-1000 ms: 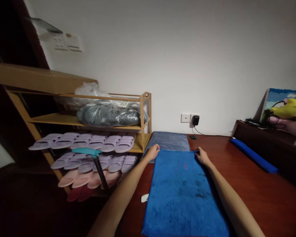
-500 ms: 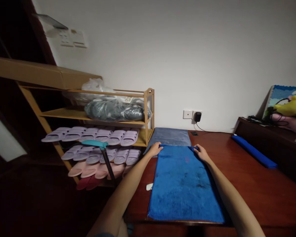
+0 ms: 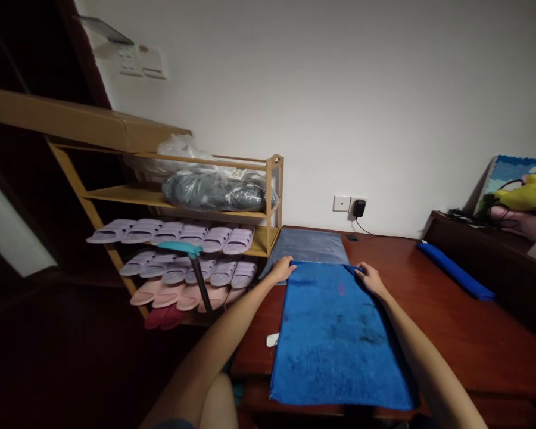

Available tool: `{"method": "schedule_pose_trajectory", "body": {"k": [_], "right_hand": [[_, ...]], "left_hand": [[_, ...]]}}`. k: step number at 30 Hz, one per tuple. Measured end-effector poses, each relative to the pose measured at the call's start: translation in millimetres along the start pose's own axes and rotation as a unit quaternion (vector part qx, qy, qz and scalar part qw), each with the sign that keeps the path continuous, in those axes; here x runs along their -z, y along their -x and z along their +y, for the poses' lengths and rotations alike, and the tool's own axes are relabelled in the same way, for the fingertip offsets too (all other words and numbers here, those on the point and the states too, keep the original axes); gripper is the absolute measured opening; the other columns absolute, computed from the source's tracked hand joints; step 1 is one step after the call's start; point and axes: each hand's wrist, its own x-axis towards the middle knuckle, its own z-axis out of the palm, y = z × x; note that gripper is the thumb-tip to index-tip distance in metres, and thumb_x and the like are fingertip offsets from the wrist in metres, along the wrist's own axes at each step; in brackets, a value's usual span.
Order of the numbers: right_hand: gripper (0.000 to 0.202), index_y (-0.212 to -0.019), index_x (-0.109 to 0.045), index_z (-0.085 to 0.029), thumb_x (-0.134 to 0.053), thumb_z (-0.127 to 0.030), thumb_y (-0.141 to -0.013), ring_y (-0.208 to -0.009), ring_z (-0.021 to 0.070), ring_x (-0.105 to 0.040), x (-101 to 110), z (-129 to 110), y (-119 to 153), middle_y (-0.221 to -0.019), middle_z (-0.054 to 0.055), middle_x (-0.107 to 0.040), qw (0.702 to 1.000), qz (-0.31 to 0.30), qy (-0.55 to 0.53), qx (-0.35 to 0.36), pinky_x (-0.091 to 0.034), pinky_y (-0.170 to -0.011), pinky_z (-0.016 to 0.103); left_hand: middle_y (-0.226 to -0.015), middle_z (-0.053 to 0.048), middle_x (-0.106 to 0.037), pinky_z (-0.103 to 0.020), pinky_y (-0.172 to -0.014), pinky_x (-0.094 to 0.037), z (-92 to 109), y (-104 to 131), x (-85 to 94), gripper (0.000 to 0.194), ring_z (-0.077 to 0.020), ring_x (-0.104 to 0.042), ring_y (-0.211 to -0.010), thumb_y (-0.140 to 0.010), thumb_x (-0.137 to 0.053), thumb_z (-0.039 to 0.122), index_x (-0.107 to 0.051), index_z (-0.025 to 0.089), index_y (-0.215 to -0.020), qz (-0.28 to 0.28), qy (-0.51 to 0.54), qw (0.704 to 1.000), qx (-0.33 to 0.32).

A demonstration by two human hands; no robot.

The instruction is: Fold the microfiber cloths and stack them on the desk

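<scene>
A blue towel (image 3: 335,333) with dark stains lies spread on the brown wooden table, its near end reaching over the front edge. My left hand (image 3: 282,270) pinches its far left corner. At the far right corner, my right hand (image 3: 370,279) grips the cloth, and that corner is folded over a little. A white tag (image 3: 272,339) sticks out from the towel's left side. Just beyond the far edge lies a grey-blue folded cloth (image 3: 310,244), partly covered by the towel.
On the left stands a wooden rack (image 3: 274,196) with lilac and pink slippers (image 3: 239,239) and a plastic-wrapped bundle (image 3: 218,187). A teal-topped handle (image 3: 181,247) rises before it. A rolled blue cloth (image 3: 455,271) lies at the right. A black adapter (image 3: 359,207) is plugged into the wall.
The towel's near end now hangs slightly past the table's front edge. Both hands keep hold of the far corners, and the view has shifted slightly.
</scene>
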Motion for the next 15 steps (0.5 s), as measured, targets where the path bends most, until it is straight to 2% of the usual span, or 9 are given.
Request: {"method": "schedule_pose_trajectory", "body": {"k": [3,6,8,10,13,15], "right_hand": [[0.027,-0.073,-0.055,-0.021,-0.051,-0.048,-0.074,-0.072,0.0183,-0.054,5,-2,11,-0.073,0.001,-0.06,1.0,-0.008,-0.013,-0.003,-0.042,-0.07,0.03],[0.03,-0.072,-0.054,-0.02,-0.052,-0.05,-0.073,-0.066,0.0166,-0.053,14,-6,20,-0.067,0.0,-0.057,0.999,-0.005,-0.036,0.0,-0.042,-0.065,0.028],[0.032,-0.072,-0.056,-0.02,-0.053,-0.052,-0.072,-0.067,0.0172,-0.053,23,-10,25,-0.068,0.001,-0.058,0.999,0.022,-0.047,0.0,-0.043,-0.067,0.029],[0.035,-0.073,-0.058,-0.019,-0.057,-0.054,-0.07,-0.074,0.0199,-0.054,33,-14,27,-0.075,0.004,-0.06,0.996,0.066,-0.052,-0.001,-0.043,-0.073,0.033],[0.039,-0.072,-0.062,-0.019,-0.063,-0.057,-0.065,-0.084,0.0239,-0.054,51,-24,28,-0.082,0.008,-0.06,0.991,0.121,-0.06,0.0,-0.042,-0.081,0.038],[0.042,-0.071,-0.064,-0.018,-0.066,-0.06,-0.063,-0.081,0.0235,-0.054,62,-33,28,-0.082,0.008,-0.06,0.988,0.133,-0.073,0.0,-0.043,-0.078,0.037]], "left_hand": [[-0.09,-0.006,-0.064,-0.03,-0.081,-0.041,3,15,1.1,0.007,-0.0225,-0.06,-0.094,-0.081,-0.058,0.018,-0.06,0.016,-0.087,-0.004,0.027,1.0,-0.009],[-0.069,0.0,-0.059,-0.027,-0.07,-0.043,6,26,8.3,0.006,-0.0195,-0.06,-0.076,-0.078,-0.06,0.022,-0.059,0.017,-0.077,-0.015,0.067,0.997,-0.024],[-0.06,0.003,-0.054,-0.025,-0.062,-0.042,9,31,16.5,0.014,-0.0167,-0.058,-0.065,-0.079,-0.059,0.029,-0.056,0.017,-0.073,-0.02,0.102,0.994,-0.035],[-0.059,0.004,-0.053,-0.024,-0.056,-0.04,13,35,26.5,0.021,-0.015,-0.055,-0.061,-0.081,-0.056,0.037,-0.055,0.017,-0.075,-0.02,0.141,0.989,-0.046],[-0.062,0.003,-0.054,-0.023,-0.055,-0.04,24,40,43.9,0.031,-0.014,-0.054,-0.061,-0.08,-0.053,0.048,-0.053,0.017,-0.078,-0.015,0.2,0.978,-0.061],[-0.061,0.003,-0.052,-0.024,-0.056,-0.04,33,44,57.1,0.036,-0.0132,-0.052,-0.059,-0.075,-0.058,0.053,-0.053,0.017,-0.076,-0.001,0.261,0.963,-0.07]]}}
